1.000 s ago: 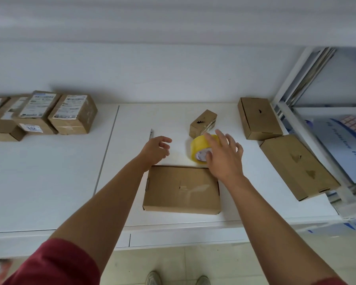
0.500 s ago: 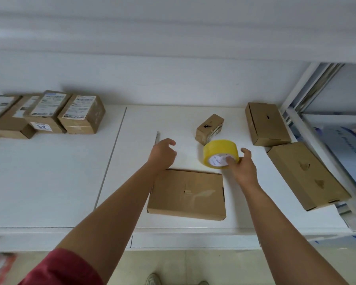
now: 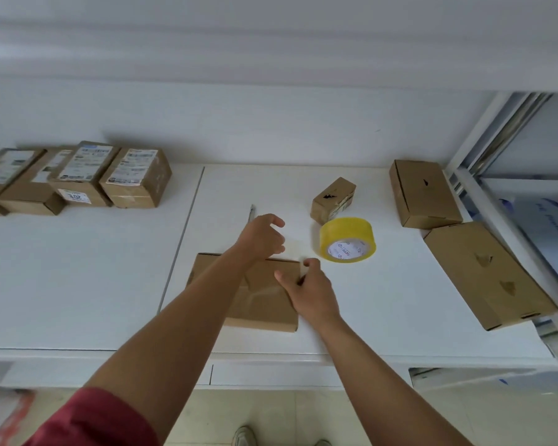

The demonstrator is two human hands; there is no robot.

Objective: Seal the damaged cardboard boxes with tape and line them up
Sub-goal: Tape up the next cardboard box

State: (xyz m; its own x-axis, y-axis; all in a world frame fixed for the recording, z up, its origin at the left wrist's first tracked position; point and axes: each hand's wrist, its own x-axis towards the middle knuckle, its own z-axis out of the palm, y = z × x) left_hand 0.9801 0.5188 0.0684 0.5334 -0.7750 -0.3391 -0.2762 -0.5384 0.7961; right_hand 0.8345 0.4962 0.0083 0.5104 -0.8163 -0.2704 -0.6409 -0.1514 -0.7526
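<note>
- Tape roll (image 3: pixel 348 239) stood on edge on the white counter (image 3: pixel 384 300), just beyond the right hand (image 3: pixel 310 289) and near the small torn box (image 3: pixel 333 200); neither hand held it, and it looked parked within reach for the next strip.
- The flat box (image 3: pixel 264 304) lay at the near edge of the counter, straight before the person, likely so both arms could work on its lid.
- The right hand sat at the box's far right corner, thumb and forefinger curled onto the edge there; whether they pinched a tape end or only the cardboard I could not tell.
- The left hand (image 3: pixel 262 238) hovered above the far edge of the same box, its fingers (image 3: pixel 276 222) loosely curled and holding nothing, apparently ready to steady the lid or press tape flat.
- A thin pen-like tool (image 3: pixel 251 213) lay just beyond the left hand, probably kept close for cutting.
- Two larger punctured boxes (image 3: pixel 424 193) (image 3: pixel 487 276) waited untaped at the right, well apart from the labelled boxes (image 3: pixel 136 178) set side by side at the far left, which looked like the finished line.
</note>
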